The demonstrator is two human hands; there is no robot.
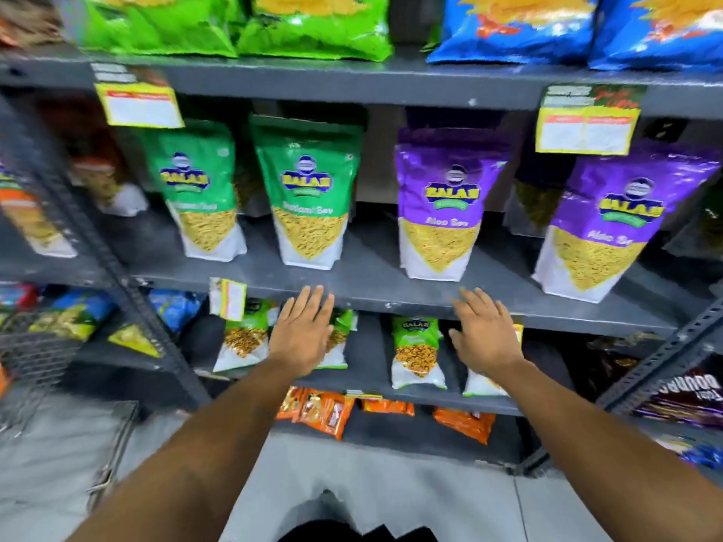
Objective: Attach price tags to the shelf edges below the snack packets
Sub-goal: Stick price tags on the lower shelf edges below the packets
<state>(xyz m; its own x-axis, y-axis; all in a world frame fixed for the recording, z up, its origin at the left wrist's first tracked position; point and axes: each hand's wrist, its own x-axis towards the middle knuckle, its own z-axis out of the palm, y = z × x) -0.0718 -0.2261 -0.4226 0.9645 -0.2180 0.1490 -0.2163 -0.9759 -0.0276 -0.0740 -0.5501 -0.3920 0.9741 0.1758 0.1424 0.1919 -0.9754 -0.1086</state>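
Observation:
My left hand [303,330] and my right hand [485,334] are both flat and empty, fingers apart, just below the front edge of the middle grey shelf [391,297]. Two green snack packets [309,193] and two purple ones [442,205] stand on that shelf. A yellow price tag [228,298] hangs from this shelf's edge left of my left hand. The upper shelf's edge carries two more tags, one at the left [139,96] and one at the right [587,125]. A yellow sliver shows behind my right hand.
Green and blue packets fill the top shelf [313,78]. Smaller green packets [416,352] and orange ones [324,414] sit on the lower shelves. A wire basket [35,346] is at the left. Another rack with dark packets [684,393] stands at the right. Grey floor lies below.

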